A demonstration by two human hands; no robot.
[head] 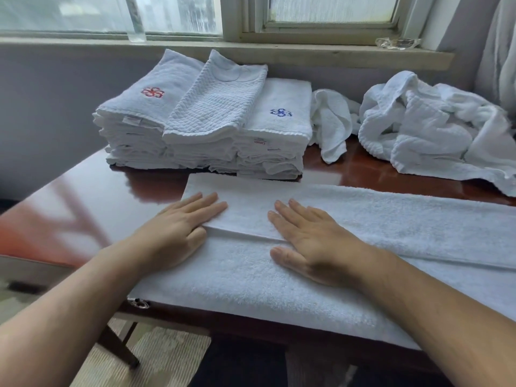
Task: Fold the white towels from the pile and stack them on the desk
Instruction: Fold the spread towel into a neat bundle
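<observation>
A long white towel (391, 227) lies flat along the front of the dark wooden desk (92, 202), its far part folded over toward me. My left hand (178, 227) presses flat on the towel's left end, fingers straight. My right hand (310, 236) lies flat on the fold line a little to the right, fingers spread. Behind them stand the stacks of folded white towels (206, 118), side by side, one with a red emblem, one with a blue one. The pile of unfolded white towels (435, 129) sits crumpled at the back right.
A windowsill (335, 55) runs behind the desk, with a clear glass (136, 29) at the left and a glass dish (398, 42) at the right. A curtain (499, 46) hangs at the far right. The desk's front edge is below my forearms.
</observation>
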